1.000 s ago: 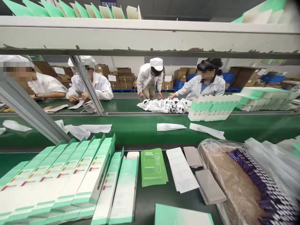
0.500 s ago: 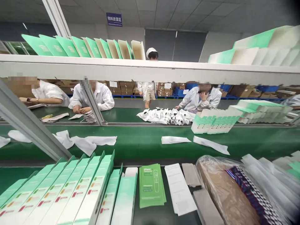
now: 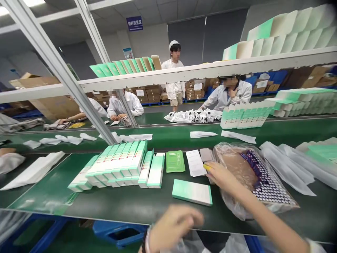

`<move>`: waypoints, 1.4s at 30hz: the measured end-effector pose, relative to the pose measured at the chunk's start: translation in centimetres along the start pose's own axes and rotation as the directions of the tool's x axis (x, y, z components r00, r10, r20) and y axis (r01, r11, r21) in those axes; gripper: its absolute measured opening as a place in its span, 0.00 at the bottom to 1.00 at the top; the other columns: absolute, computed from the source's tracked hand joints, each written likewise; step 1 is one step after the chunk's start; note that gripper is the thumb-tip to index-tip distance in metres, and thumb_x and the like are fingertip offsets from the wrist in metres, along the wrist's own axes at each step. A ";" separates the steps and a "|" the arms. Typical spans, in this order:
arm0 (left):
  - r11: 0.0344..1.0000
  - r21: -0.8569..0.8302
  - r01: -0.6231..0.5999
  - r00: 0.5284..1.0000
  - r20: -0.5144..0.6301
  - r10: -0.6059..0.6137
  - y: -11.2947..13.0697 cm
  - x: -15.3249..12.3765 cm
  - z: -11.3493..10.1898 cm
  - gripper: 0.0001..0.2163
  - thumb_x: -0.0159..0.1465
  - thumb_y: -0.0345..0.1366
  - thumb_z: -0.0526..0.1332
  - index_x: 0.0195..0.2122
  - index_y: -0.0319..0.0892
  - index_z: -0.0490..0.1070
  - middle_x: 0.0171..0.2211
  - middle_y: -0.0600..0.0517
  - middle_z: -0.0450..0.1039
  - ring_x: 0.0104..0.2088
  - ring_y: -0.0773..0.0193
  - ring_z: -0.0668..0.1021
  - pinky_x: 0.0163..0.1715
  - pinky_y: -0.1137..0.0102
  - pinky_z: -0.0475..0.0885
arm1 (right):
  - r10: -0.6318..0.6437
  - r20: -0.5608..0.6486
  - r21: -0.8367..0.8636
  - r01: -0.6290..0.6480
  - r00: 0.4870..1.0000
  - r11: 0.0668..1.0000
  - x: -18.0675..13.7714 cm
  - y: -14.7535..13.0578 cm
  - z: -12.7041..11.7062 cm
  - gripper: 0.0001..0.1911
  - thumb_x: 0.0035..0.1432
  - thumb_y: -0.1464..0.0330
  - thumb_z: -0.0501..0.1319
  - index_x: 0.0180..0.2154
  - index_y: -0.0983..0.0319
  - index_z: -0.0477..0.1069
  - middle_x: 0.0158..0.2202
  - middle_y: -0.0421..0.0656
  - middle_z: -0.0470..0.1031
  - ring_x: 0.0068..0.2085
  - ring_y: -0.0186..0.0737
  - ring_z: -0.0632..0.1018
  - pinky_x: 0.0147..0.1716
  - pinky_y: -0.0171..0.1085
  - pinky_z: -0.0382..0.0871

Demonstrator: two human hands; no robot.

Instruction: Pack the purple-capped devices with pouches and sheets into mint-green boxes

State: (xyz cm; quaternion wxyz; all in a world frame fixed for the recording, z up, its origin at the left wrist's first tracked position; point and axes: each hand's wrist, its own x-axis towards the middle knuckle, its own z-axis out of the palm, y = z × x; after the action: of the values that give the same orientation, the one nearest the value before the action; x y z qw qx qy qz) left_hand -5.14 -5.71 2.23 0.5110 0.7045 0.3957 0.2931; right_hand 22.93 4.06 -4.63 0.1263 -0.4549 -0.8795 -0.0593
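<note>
My right hand (image 3: pixel 219 175) reaches over the right edge of a stack of white printed leaflets (image 3: pixel 195 163) and a pile of grey flat pieces (image 3: pixel 206 154). Its fingers are stretched out, with yellow on one fingertip; whether they touch the paper I cannot tell. Near the table's front edge my left hand (image 3: pixel 175 225) is blurred, thumb and fingers apart, nothing visible in it. Ahead of it lies a closed green-and-white box (image 3: pixel 192 192). Green booklets (image 3: pixel 175 161) lie left of the leaflets. Purple-patterned pieces with white ends (image 3: pixel 273 175) fill a plastic-lined carton (image 3: pixel 221 207) beside my right forearm.
Several green-and-white boxes (image 3: pixel 116 163) stand in a slanted row at left. White sleeves (image 3: pixel 288 165) lie at right; others (image 3: pixel 204 134) lie on the green belt (image 3: pixel 171 135) behind. A metal post (image 3: pixel 89 112) and shelf (image 3: pixel 192 72) frame the bench. Co-workers (image 3: pixel 234 93) are across.
The view has pulled back and down, showing more of the bench front. Both my hands and the closed box lying ahead of the left one have come into view.
</note>
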 end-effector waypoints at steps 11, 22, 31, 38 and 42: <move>0.674 0.400 0.620 0.718 -0.635 -0.284 -8.2 18.1 -4.9 0.26 0.65 0.39 0.64 0.61 0.39 0.62 0.62 0.38 0.62 0.60 0.43 0.69 0.57 0.44 0.66 | -0.144 0.201 -0.027 0.152 0.969 0.988 4.5 1.1 3.7 0.11 0.55 0.83 0.59 0.38 0.66 0.76 0.38 0.52 0.81 0.40 0.48 0.81 0.45 0.42 0.70; 0.925 0.013 0.380 0.744 -0.599 -0.298 -9.3 17.1 -8.4 0.31 0.55 0.22 0.67 0.61 0.36 0.64 0.61 0.34 0.65 0.64 0.37 0.63 0.63 0.48 0.56 | 0.094 -0.042 0.013 -0.093 0.995 0.996 5.2 2.9 1.5 0.08 0.62 0.78 0.57 0.34 0.63 0.72 0.27 0.46 0.79 0.27 0.43 0.80 0.26 0.36 0.71; 0.709 -0.700 0.088 0.867 -0.297 -0.400 -6.3 13.2 -3.2 0.24 0.63 0.50 0.60 0.51 0.35 0.72 0.45 0.37 0.80 0.46 0.45 0.81 0.47 0.54 0.75 | -0.225 -0.578 0.069 0.322 0.784 0.944 4.1 -3.8 -2.0 0.12 0.65 0.79 0.55 0.48 0.67 0.70 0.45 0.53 0.80 0.51 0.46 0.79 0.53 0.47 0.74; 0.371 -0.928 -0.031 0.868 -0.209 -0.451 -6.6 12.7 0.1 0.26 0.57 0.35 0.70 0.57 0.39 0.67 0.44 0.42 0.81 0.44 0.47 0.82 0.45 0.58 0.75 | -0.208 -0.291 0.203 0.273 0.934 0.940 2.9 -4.6 -0.6 0.08 0.65 0.69 0.59 0.43 0.64 0.74 0.47 0.52 0.80 0.51 0.51 0.79 0.53 0.52 0.73; 0.393 -0.917 0.070 0.894 -0.117 -0.432 -5.9 11.8 0.0 0.28 0.57 0.34 0.70 0.58 0.39 0.67 0.43 0.42 0.81 0.41 0.48 0.83 0.41 0.60 0.75 | -0.010 -0.188 0.291 0.065 0.982 0.954 4.4 -2.1 -2.7 0.21 0.65 0.66 0.58 0.58 0.61 0.66 0.58 0.54 0.71 0.59 0.54 0.72 0.58 0.57 0.67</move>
State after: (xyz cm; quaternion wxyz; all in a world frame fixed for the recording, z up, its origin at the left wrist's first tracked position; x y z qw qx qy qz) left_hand -0.56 5.40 -3.32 0.7675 0.1941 0.3639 0.4907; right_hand 19.25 5.69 -0.81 0.2727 -0.4066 -0.8715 0.0288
